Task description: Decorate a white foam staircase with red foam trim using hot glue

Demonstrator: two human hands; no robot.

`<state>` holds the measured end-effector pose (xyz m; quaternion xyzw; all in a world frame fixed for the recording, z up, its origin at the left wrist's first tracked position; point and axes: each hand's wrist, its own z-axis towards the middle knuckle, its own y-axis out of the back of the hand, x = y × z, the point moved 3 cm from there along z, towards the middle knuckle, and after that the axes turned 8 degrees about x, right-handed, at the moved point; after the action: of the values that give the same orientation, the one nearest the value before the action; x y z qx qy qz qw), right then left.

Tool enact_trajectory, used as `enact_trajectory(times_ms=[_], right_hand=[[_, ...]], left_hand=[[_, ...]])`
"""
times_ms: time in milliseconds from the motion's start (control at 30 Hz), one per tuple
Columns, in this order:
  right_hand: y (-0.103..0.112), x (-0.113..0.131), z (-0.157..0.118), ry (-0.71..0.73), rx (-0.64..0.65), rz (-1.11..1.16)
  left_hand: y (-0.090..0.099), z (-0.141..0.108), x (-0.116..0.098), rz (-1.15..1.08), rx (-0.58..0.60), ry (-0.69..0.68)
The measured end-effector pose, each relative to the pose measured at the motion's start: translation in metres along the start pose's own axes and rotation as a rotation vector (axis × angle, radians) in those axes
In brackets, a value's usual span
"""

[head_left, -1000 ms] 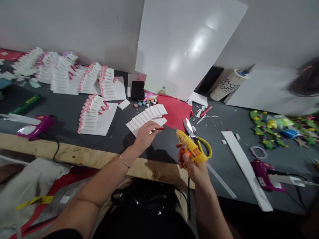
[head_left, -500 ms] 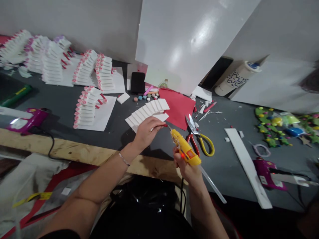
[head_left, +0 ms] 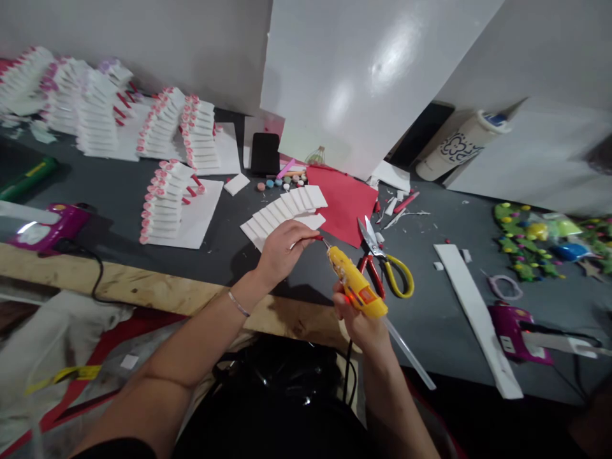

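My left hand [head_left: 283, 250] is closed in a pinch on a small red piece [head_left: 319, 237], whose end pokes out between thumb and finger. My right hand [head_left: 359, 322] grips a yellow hot glue gun [head_left: 356, 284] with a lit red light, and a clear glue stick [head_left: 412, 354] sticks out of its back. The gun's metal nozzle is right at the red piece; I cannot tell whether they touch. Just behind my left hand lies a fan of white strips [head_left: 282, 210]. Red-and-yellow-handled scissors [head_left: 382, 255] lie open to the right of the gun, beside a red sheet [head_left: 342, 201].
Several white fans with pink round tips [head_left: 165, 207] stand at the left. A black phone-like object [head_left: 265, 153] and small coloured balls [head_left: 278, 183] lie behind. To the right are a long white strip [head_left: 471, 306], a purple power strip [head_left: 519, 331], a tumbler [head_left: 459, 146] and green star decorations [head_left: 519, 245].
The view has shifted slightly. My hands keep nearly the same pose, with the nozzle still close to the red piece.
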<state>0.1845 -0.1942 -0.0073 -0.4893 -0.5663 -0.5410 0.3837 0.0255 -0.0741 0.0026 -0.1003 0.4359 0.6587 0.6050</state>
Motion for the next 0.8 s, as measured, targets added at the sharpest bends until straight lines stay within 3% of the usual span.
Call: enact_trajectory(times_ms=[500, 800], right_hand=[[-0.002, 0.005, 0.001, 0.036, 0.000, 0.011], [0.005, -0.006, -0.002, 0.080, 0.005, 0.055]], left_hand=[[0.001, 0.000, 0.001, -0.024, 0.002, 0.016], [0.001, 0.002, 0.005, -0.154, -0.003, 0.168]])
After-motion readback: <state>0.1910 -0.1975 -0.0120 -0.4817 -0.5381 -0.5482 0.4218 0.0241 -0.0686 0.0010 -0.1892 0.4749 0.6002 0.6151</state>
